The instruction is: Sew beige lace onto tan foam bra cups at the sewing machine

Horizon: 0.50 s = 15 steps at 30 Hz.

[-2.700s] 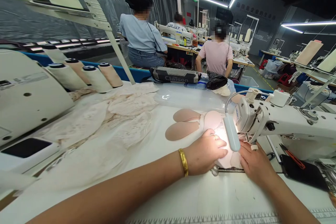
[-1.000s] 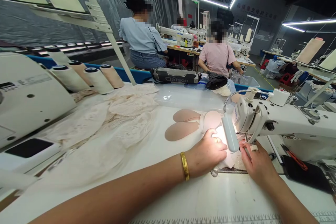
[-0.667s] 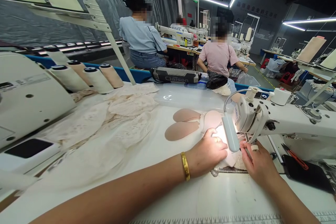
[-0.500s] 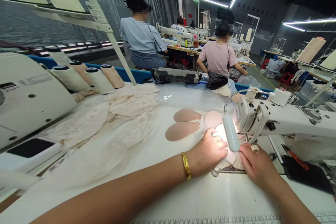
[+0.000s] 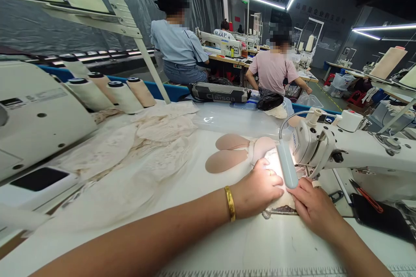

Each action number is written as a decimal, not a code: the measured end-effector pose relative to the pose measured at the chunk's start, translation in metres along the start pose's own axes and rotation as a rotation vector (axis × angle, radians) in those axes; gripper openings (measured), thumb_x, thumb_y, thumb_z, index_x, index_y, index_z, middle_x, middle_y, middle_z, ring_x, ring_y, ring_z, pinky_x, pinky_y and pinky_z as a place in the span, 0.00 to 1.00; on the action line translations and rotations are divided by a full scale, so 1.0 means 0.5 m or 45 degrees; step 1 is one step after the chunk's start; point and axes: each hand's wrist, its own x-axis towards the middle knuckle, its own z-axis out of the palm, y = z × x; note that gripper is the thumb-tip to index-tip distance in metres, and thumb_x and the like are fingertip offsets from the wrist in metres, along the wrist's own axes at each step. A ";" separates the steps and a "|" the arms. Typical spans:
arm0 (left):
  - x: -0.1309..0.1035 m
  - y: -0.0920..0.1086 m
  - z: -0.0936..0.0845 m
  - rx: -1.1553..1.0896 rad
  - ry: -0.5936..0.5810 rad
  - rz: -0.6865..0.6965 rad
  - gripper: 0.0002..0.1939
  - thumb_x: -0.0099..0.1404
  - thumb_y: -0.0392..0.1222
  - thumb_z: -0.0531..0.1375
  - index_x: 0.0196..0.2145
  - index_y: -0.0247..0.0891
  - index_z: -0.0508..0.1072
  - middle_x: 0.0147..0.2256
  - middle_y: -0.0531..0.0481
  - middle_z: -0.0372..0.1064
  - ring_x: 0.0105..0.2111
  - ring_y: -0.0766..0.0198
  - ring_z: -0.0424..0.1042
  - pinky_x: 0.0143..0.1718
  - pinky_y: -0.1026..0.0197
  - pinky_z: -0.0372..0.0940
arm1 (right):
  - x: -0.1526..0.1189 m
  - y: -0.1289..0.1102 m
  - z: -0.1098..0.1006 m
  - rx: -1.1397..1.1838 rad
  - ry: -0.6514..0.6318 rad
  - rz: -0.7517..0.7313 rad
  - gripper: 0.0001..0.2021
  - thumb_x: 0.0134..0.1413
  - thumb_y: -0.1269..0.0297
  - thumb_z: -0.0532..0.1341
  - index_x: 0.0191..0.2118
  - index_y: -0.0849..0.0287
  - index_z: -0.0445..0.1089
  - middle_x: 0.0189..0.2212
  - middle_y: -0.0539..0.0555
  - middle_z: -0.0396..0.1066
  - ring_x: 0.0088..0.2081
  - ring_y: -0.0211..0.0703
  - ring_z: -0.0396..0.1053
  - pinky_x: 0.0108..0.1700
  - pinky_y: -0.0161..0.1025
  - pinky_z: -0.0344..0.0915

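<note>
My left hand (image 5: 260, 188), with a gold bangle at its wrist, lies with curled fingers on a pale fabric piece (image 5: 282, 199) under bright lamp light. My right hand (image 5: 313, 207) pinches the right side of this piece, its thumb and fingertips close together beside the lamp. The white sewing machine (image 5: 305, 143) stands just beyond my right hand; the grey-blue lamp head (image 5: 287, 169) hides the needle area. Beige and pale pink moulded bra cups (image 5: 227, 161) lie beyond my left hand, joining up with the lit fabric. How far they connect is hidden.
Cream lace fabric (image 5: 143, 151) is heaped on the left, near thread cones (image 5: 123, 97) and another machine (image 5: 42, 121). On the right, orange-handled snips (image 5: 367, 197) rest on a black phone-like slab (image 5: 383, 216). A ruler (image 5: 279, 272) runs along the front edge. Co-workers sit further back.
My right hand has shifted slightly left, its fingertips now closer to my left hand. The fabric between them has moved a little. My left hand stays nearly in place.
</note>
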 end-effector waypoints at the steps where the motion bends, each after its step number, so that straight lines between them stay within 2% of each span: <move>1: 0.002 -0.006 -0.001 -0.031 -0.011 0.002 0.09 0.61 0.30 0.59 0.26 0.38 0.65 0.29 0.53 0.67 0.32 0.60 0.66 0.49 0.48 0.54 | 0.001 0.001 0.003 -0.005 0.006 0.010 0.13 0.63 0.75 0.51 0.40 0.54 0.71 0.31 0.52 0.64 0.33 0.44 0.63 0.30 0.38 0.58; 4: 0.004 -0.023 -0.002 -0.114 -0.038 -0.017 0.07 0.61 0.28 0.59 0.31 0.39 0.71 0.33 0.52 0.71 0.36 0.59 0.69 0.54 0.47 0.52 | 0.004 0.003 0.011 -0.017 0.015 0.044 0.12 0.64 0.73 0.51 0.39 0.53 0.70 0.31 0.52 0.65 0.33 0.44 0.64 0.29 0.38 0.57; 6: 0.004 -0.032 0.000 -0.126 -0.049 -0.022 0.09 0.61 0.27 0.59 0.33 0.40 0.73 0.35 0.52 0.72 0.37 0.59 0.70 0.57 0.46 0.51 | 0.007 0.003 0.014 -0.023 0.022 0.062 0.12 0.65 0.72 0.51 0.41 0.53 0.71 0.31 0.52 0.66 0.33 0.45 0.65 0.29 0.39 0.57; 9: 0.007 -0.044 0.005 -0.100 -0.045 -0.038 0.09 0.65 0.28 0.58 0.31 0.39 0.73 0.35 0.50 0.73 0.38 0.58 0.70 0.57 0.45 0.53 | 0.009 0.001 0.015 -0.043 0.028 0.071 0.13 0.66 0.72 0.51 0.46 0.52 0.70 0.32 0.52 0.67 0.34 0.46 0.66 0.29 0.39 0.58; 11: 0.008 -0.054 0.008 -0.044 0.033 -0.149 0.08 0.68 0.32 0.57 0.33 0.38 0.74 0.40 0.46 0.73 0.44 0.53 0.70 0.55 0.44 0.56 | 0.009 0.000 0.015 -0.051 0.041 0.069 0.13 0.67 0.71 0.51 0.47 0.52 0.70 0.32 0.53 0.68 0.34 0.47 0.67 0.30 0.40 0.58; 12: 0.008 -0.061 0.010 -0.020 0.093 -0.247 0.08 0.70 0.32 0.55 0.38 0.38 0.74 0.44 0.43 0.73 0.47 0.51 0.69 0.55 0.45 0.59 | 0.008 -0.001 0.015 -0.049 0.039 0.072 0.12 0.67 0.71 0.50 0.46 0.53 0.70 0.33 0.53 0.68 0.34 0.47 0.67 0.30 0.40 0.59; 14: 0.002 -0.078 0.011 0.003 0.187 -0.452 0.16 0.69 0.27 0.51 0.50 0.36 0.72 0.50 0.40 0.70 0.51 0.52 0.68 0.52 0.50 0.64 | 0.007 -0.001 0.013 -0.050 0.023 0.088 0.11 0.68 0.71 0.50 0.44 0.53 0.69 0.32 0.52 0.67 0.32 0.46 0.66 0.29 0.40 0.58; 15: -0.004 -0.086 0.011 0.015 0.177 -0.519 0.20 0.67 0.25 0.49 0.53 0.34 0.70 0.49 0.40 0.71 0.49 0.54 0.70 0.49 0.52 0.66 | 0.006 -0.001 0.012 -0.055 0.011 0.097 0.11 0.68 0.71 0.50 0.43 0.53 0.69 0.32 0.52 0.67 0.30 0.44 0.64 0.28 0.39 0.57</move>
